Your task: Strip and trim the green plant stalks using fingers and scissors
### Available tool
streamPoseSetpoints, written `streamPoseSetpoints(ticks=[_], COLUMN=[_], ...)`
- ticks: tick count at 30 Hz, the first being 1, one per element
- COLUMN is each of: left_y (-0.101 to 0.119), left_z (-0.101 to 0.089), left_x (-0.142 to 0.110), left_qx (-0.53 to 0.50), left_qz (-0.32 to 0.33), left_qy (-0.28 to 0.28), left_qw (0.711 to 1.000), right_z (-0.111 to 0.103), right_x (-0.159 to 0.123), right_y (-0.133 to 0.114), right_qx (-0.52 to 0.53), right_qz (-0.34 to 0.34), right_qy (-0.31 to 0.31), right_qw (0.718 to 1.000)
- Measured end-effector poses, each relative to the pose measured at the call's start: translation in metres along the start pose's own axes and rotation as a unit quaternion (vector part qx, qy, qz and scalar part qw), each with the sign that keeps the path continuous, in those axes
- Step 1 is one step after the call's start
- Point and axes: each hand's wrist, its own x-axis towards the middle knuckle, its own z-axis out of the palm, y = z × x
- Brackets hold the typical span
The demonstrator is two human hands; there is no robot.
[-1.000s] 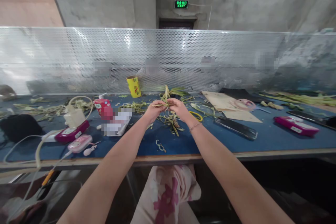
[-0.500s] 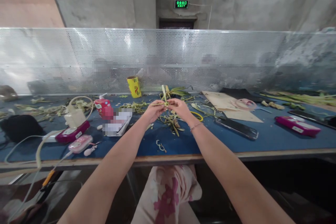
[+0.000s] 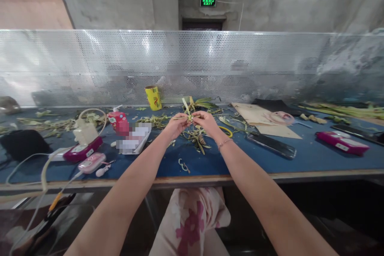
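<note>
Over the middle of the blue table, my left hand (image 3: 176, 125) and my right hand (image 3: 205, 122) meet at the fingertips. Both pinch one small piece of pale green plant strip (image 3: 186, 107), whose flat end sticks up between them. The fingers hide its lower part, so I cannot make out its whole shape. Below and just beyond my hands lies a pile of green and yellowish plant scraps (image 3: 198, 142). A longer bunch of green leaves (image 3: 205, 103) rests behind them. A yellow ring (image 3: 225, 131) lies beside my right wrist.
A yellow roll (image 3: 153, 98) stands at the back by the perforated metal screen (image 3: 192, 56). On the left are a red pouch (image 3: 118, 123), a white box (image 3: 136, 139), a pink case (image 3: 92, 163) and cables. To the right lie a phone (image 3: 272, 145), brown paper (image 3: 252, 117) and a magenta box (image 3: 342, 143).
The upright plant strip between my fingers has tilted to the left. My hands stay in nearly the same place, and the whole view has shifted slightly.
</note>
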Motion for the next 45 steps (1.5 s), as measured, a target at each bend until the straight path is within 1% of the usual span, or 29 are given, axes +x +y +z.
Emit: streamPoseSetpoints(ticks=[6, 13, 18, 31, 33, 35, 36, 38, 40, 42, 45], left_y=[-0.0010, -0.0013, 0.0000, -0.0036, -0.0040, -0.0044, -0.0046, -0.0049, -0.0050, -0.0046, -0.0034], left_z=[-0.0024, -0.0020, -0.0004, -0.0049, -0.0056, -0.0057, -0.0056, -0.0046, -0.0028, -0.0006, 0.0023], left_x=[0.0021, 0.0022, 0.0008, 0.0051, 0.0054, 0.0053, 0.0051, 0.0043, 0.0032, 0.0020, 0.0006], left_qx=[-0.015, 0.004, 0.018, 0.043, 0.046, 0.052, 0.056, 0.065, 0.071, 0.072, 0.065], left_qz=[0.008, 0.009, 0.002, 0.018, 0.019, 0.021, 0.022, 0.022, 0.016, 0.007, 0.000], left_qy=[0.018, 0.036, 0.047, 0.029, 0.027, 0.023, 0.021, 0.014, 0.008, 0.008, 0.015], left_qw=[1.000, 0.999, 0.999, 0.998, 0.998, 0.998, 0.998, 0.998, 0.997, 0.997, 0.998], right_z=[-0.0011, -0.0023, -0.0038, -0.0049, -0.0049, -0.0047, -0.0045, -0.0038, -0.0029, -0.0020, -0.0017], right_x=[0.0015, 0.0027, 0.0036, 0.0032, 0.0024, 0.0008, -0.0001, -0.0021, -0.0037, -0.0045, -0.0040], right_y=[0.0031, 0.0035, 0.0049, 0.0034, 0.0022, -0.0001, -0.0013, -0.0035, -0.0046, -0.0042, -0.0021], right_qx=[0.058, 0.036, 0.027, 0.006, -0.014, -0.065, -0.098, -0.164, -0.206, -0.230, -0.252], right_qz=[0.027, 0.019, 0.021, 0.009, 0.004, -0.017, -0.041, -0.109, -0.167, -0.190, -0.196], right_qy=[-0.013, 0.018, 0.014, 0.020, 0.016, 0.014, 0.014, 0.016, 0.012, -0.001, -0.011], right_qw=[0.998, 0.999, 0.999, 1.000, 1.000, 0.998, 0.994, 0.980, 0.964, 0.955, 0.948])
